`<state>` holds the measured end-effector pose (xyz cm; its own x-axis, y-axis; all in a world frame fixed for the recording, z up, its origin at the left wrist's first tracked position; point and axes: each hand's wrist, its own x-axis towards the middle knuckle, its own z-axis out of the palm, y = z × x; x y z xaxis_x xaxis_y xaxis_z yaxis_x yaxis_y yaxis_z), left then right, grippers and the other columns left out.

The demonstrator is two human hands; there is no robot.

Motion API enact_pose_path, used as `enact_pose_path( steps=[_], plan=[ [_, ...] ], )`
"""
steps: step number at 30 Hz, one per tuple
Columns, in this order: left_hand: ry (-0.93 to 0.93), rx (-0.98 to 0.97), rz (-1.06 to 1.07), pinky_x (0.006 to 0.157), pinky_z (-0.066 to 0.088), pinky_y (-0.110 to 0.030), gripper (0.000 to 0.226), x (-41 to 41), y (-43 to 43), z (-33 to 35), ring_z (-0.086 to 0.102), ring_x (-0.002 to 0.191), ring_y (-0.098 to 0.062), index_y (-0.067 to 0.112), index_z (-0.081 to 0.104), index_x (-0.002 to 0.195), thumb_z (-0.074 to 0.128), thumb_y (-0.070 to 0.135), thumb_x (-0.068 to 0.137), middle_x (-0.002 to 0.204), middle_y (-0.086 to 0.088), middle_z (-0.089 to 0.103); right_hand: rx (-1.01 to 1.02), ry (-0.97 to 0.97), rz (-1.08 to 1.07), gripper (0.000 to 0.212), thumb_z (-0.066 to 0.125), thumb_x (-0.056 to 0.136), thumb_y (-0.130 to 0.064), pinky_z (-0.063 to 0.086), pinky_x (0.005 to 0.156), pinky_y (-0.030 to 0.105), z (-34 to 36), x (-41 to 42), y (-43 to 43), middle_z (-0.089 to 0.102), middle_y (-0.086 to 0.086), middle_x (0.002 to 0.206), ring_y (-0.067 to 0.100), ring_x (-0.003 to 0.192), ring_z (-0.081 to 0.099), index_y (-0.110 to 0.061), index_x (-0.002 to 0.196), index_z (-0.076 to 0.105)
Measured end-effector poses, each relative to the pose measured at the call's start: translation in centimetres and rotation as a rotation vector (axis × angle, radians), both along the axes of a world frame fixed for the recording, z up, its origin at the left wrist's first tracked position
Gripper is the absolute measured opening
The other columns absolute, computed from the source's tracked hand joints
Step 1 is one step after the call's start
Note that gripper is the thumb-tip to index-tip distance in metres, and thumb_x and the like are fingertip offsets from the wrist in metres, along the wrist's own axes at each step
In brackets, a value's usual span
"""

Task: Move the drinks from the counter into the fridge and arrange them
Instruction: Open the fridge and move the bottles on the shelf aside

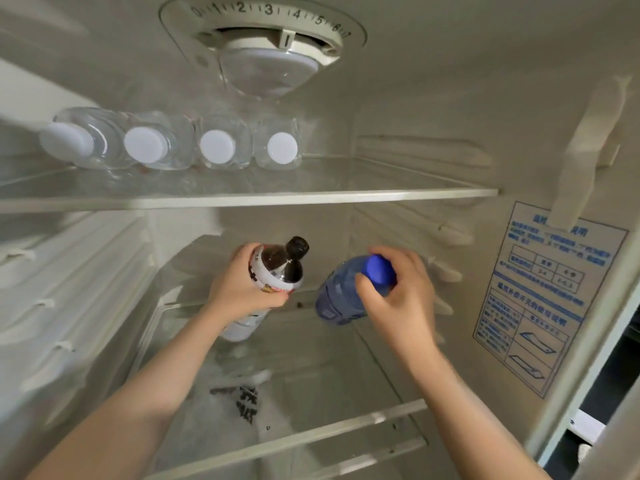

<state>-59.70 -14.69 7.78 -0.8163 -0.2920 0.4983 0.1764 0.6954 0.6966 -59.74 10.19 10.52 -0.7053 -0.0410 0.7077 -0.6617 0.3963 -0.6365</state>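
Both of my arms reach into the open fridge, under its upper glass shelf [311, 195]. My left hand [239, 287] grips a dark drink bottle [280, 268] with a black cap and a white label, around its shoulder. My right hand [398, 296] holds a blue bottle [341, 296] with a blue cap, fingers curled round its neck. Both bottles are tilted and hang above the lower glass shelf [311, 368]. Several clear water bottles [180, 147] with white caps lie side by side on the left of the upper shelf, caps towards me.
The right half of the upper shelf is bare. A thermostat dial with a lamp cover [266, 46] sits on the back wall above. A blue instruction sticker [540, 296] is on the right wall. A dark-printed packet [242, 400] shows through the lower shelf.
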Motion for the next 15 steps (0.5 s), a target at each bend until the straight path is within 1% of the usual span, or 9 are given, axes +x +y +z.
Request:
enact_pose_path(
  steps=[2, 3, 5, 7, 9, 11, 12, 14, 15],
  plan=[
    [0.064, 0.321, 0.002, 0.065, 0.047, -0.018, 0.060, 0.2, 0.3, 0.2, 0.064, 0.077, 0.005, 0.034, 0.054, 0.093, 0.080, 0.033, 0.038, 0.089, 0.014, 0.066, 0.016, 0.049, 0.015, 0.034, 0.069, 0.076, -0.011, 0.031, 0.081, 0.003, 1.1, -0.6, -1.1, 0.058, -0.002, 0.107, 0.001, 0.092, 0.048, -0.014, 0.110, 0.063],
    [0.089, 0.438, 0.012, 0.060, 0.047, -0.017, 0.055, 0.2, 0.5, 0.1, 0.065, 0.072, 0.005, 0.033, 0.054, 0.089, 0.080, 0.027, 0.041, 0.081, 0.013, 0.068, 0.022, 0.066, 0.027, 0.034, 0.068, 0.078, -0.010, 0.033, 0.084, 0.009, 1.5, -1.1, -1.6, 0.060, 0.002, 0.109, 0.009, 0.097, 0.051, -0.013, 0.112, 0.062],
    [0.147, 0.581, 0.049, 0.054, 0.048, -0.015, 0.049, 0.1, 0.9, -0.6, 0.066, 0.068, 0.003, 0.031, 0.054, 0.085, 0.084, 0.017, 0.049, 0.072, 0.013, 0.069, 0.028, 0.061, 0.058, 0.036, 0.065, 0.082, -0.010, 0.037, 0.090, 0.021, 2.3, -2.0, -2.7, 0.061, 0.006, 0.113, 0.020, 0.104, 0.054, -0.010, 0.117, 0.060],
    [0.199, 0.624, 0.109, 0.055, 0.048, -0.014, 0.050, 0.1, 1.6, -1.3, 0.067, 0.073, 0.003, 0.032, 0.052, 0.090, 0.086, 0.015, 0.057, 0.080, 0.011, 0.070, 0.038, 0.059, 0.090, 0.037, 0.061, 0.084, -0.008, 0.040, 0.096, 0.032, 3.0, -3.2, -3.6, 0.061, 0.008, 0.116, 0.025, 0.106, 0.055, -0.008, 0.121, 0.058],
    [0.242, 0.633, 0.159, 0.062, 0.050, -0.017, 0.054, 0.1, 2.3, -1.6, 0.067, 0.078, 0.001, 0.033, 0.052, 0.093, 0.087, 0.025, 0.052, 0.090, 0.007, 0.069, 0.085, 0.092, 0.093, 0.032, 0.058, 0.086, -0.007, 0.040, 0.095, 0.037, 3.4, -4.5, -4.3, 0.062, 0.009, 0.114, 0.029, 0.104, 0.054, -0.005, 0.118, 0.059],
    [0.246, 0.623, 0.186, 0.073, 0.054, -0.027, 0.064, 0.2, 2.8, -1.8, 0.067, 0.087, -0.005, 0.032, 0.051, 0.098, 0.084, 0.041, 0.044, 0.099, 0.004, 0.067, 0.148, 0.098, 0.074, 0.025, 0.054, 0.089, -0.008, 0.037, 0.091, 0.035, 3.5, -5.9, -4.9, 0.061, 0.011, 0.109, 0.031, 0.100, 0.050, -0.004, 0.114, 0.059],
    [0.233, 0.604, 0.194, 0.079, 0.055, -0.033, 0.071, 0.2, 2.8, -1.9, 0.065, 0.093, -0.009, 0.030, 0.051, 0.103, 0.083, 0.046, 0.042, 0.105, 0.001, 0.064, 0.174, 0.078, 0.067, 0.024, 0.052, 0.092, -0.010, 0.035, 0.090, 0.034, 3.5, -6.6, -5.1, 0.059, 0.012, 0.110, 0.031, 0.101, 0.048, -0.005, 0.114, 0.057],
    [0.204, 0.557, 0.198, 0.088, 0.054, -0.040, 0.079, 0.2, 2.7, -2.1, 0.062, 0.102, -0.014, 0.027, 0.047, 0.110, 0.083, 0.048, 0.043, 0.114, -0.002, 0.059, 0.200, 0.004, 0.060, 0.026, 0.047, 0.095, -0.014, 0.034, 0.093, 0.034, 3.4, -7.8, -5.4, 0.055, 0.012, 0.116, 0.031, 0.108, 0.042, -0.008, 0.120, 0.055],
    [0.192, 0.537, 0.198, 0.090, 0.053, -0.041, 0.081, 0.3, 2.6, -2.2, 0.060, 0.105, -0.014, 0.027, 0.045, 0.112, 0.082, 0.048, 0.043, 0.116, -0.002, 0.057, 0.200, -0.024, 0.058, 0.027, 0.046, 0.097, -0.015, 0.035, 0.094, 0.034, 3.4, -8.4, -5.5, 0.053, 0.013, 0.118, 0.031, 0.110, 0.041, -0.008, 0.121, 0.055]
  ],
)
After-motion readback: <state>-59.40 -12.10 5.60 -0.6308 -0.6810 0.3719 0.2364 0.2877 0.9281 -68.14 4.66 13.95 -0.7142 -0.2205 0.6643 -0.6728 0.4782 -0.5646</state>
